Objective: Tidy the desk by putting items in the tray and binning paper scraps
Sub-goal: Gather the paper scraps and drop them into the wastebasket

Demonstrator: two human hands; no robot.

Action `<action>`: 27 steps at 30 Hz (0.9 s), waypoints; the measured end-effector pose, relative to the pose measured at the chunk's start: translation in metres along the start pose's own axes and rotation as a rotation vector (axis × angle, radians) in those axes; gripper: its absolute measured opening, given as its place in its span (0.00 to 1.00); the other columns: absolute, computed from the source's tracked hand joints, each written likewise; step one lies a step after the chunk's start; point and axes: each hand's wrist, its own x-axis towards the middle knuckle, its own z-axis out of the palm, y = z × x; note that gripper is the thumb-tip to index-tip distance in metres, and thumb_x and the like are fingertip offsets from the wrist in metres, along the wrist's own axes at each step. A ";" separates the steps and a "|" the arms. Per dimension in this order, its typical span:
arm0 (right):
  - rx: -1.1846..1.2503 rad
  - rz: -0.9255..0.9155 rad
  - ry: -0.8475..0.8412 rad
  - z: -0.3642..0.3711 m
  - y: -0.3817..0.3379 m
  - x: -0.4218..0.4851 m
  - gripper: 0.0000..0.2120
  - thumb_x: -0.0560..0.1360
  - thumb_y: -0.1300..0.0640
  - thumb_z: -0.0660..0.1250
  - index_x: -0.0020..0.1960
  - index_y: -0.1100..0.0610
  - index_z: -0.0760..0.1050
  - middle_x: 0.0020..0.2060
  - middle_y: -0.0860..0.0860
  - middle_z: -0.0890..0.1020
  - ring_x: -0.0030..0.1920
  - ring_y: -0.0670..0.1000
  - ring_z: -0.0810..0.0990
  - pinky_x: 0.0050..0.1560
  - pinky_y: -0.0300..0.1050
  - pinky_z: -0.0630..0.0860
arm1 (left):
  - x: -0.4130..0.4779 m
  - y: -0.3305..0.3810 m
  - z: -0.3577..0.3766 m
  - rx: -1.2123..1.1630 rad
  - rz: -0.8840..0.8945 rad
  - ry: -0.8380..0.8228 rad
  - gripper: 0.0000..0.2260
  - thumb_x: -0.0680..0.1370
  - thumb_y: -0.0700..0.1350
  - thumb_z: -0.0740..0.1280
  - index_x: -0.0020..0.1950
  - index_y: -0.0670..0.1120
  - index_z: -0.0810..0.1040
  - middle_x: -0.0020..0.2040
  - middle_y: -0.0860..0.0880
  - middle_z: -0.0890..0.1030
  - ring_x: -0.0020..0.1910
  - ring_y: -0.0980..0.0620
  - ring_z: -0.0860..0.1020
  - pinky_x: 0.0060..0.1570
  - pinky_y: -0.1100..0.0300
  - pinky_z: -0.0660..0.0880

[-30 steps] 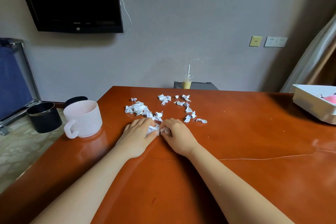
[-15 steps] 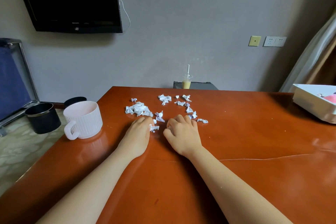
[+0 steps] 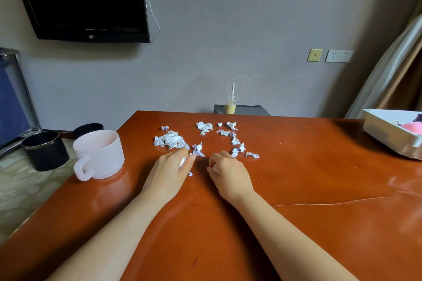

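– Both hands rest on the desk (image 3: pixel 296 178), close together but not touching, just right of the pink ribbed mug (image 3: pixel 100 155). The left hand (image 3: pixel 170 171) curls its fingers over a white scrap. The right hand (image 3: pixel 229 174) is curled too, with a sliver of white showing in its fingers, so it seems to pinch one as well.

– Where is the rest of the paper?

– Crumpled paper scraps (image 3: pixel 170 140) lie scattered right of the mug and a little beyond it, just past the fingertips. One tiny scrap (image 3: pixel 190 174) lies beside the left hand.

– Is anything binned?

– I cannot tell. A black bin (image 3: pixel 45 150) stands on the floor left of the mug, and its inside is too dark to read.

– And the tray?

– The white tray (image 3: pixel 388 134) sits far right of the mug, at the desk's edge, with something pink (image 3: pixel 411 129) inside. The mug stands on the desk, well apart from it.

– How far along, then?

– My judgement: the tray part looks at least started, but the scraps have barely been gathered. Nearly all remain to be collected and binned, and the mug may yet need moving.
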 end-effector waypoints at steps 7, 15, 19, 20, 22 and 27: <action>-0.018 0.004 0.039 0.005 0.002 -0.001 0.10 0.80 0.54 0.58 0.51 0.59 0.74 0.41 0.55 0.82 0.41 0.57 0.80 0.41 0.48 0.79 | -0.003 -0.001 0.003 -0.110 0.027 0.058 0.10 0.81 0.45 0.58 0.51 0.42 0.77 0.41 0.43 0.81 0.42 0.46 0.80 0.45 0.54 0.78; 0.306 0.139 0.003 -0.019 0.012 -0.011 0.17 0.80 0.49 0.59 0.35 0.56 0.69 0.29 0.51 0.72 0.30 0.50 0.69 0.32 0.40 0.64 | -0.012 0.016 0.003 -0.150 0.079 0.070 0.06 0.80 0.46 0.61 0.48 0.49 0.77 0.40 0.55 0.76 0.40 0.54 0.77 0.33 0.74 0.68; 0.337 0.096 -0.032 -0.051 0.028 -0.031 0.20 0.80 0.51 0.58 0.33 0.60 0.62 0.29 0.53 0.64 0.31 0.50 0.59 0.31 0.42 0.57 | -0.021 0.043 0.001 -0.223 0.163 -0.016 0.15 0.80 0.46 0.60 0.34 0.54 0.68 0.30 0.57 0.70 0.33 0.57 0.73 0.30 0.72 0.64; 0.333 0.083 -0.025 -0.061 0.033 -0.036 0.20 0.80 0.51 0.58 0.33 0.60 0.62 0.29 0.54 0.63 0.32 0.50 0.58 0.32 0.43 0.56 | -0.024 0.053 0.000 -0.245 0.185 -0.045 0.16 0.81 0.46 0.59 0.33 0.55 0.67 0.29 0.56 0.69 0.30 0.59 0.73 0.28 0.72 0.65; 0.323 0.074 -0.017 -0.083 0.040 -0.049 0.20 0.81 0.50 0.57 0.33 0.60 0.62 0.30 0.55 0.62 0.32 0.50 0.57 0.31 0.42 0.57 | -0.030 0.072 -0.001 -0.301 0.233 -0.096 0.17 0.81 0.46 0.58 0.32 0.54 0.67 0.27 0.54 0.67 0.27 0.63 0.72 0.26 0.72 0.66; 0.287 0.131 0.003 -0.137 0.062 -0.089 0.21 0.80 0.49 0.56 0.32 0.59 0.64 0.27 0.52 0.66 0.28 0.48 0.62 0.29 0.38 0.62 | -0.046 0.127 0.008 -0.427 0.339 -0.230 0.17 0.81 0.49 0.58 0.31 0.53 0.67 0.26 0.54 0.65 0.23 0.61 0.69 0.26 0.70 0.62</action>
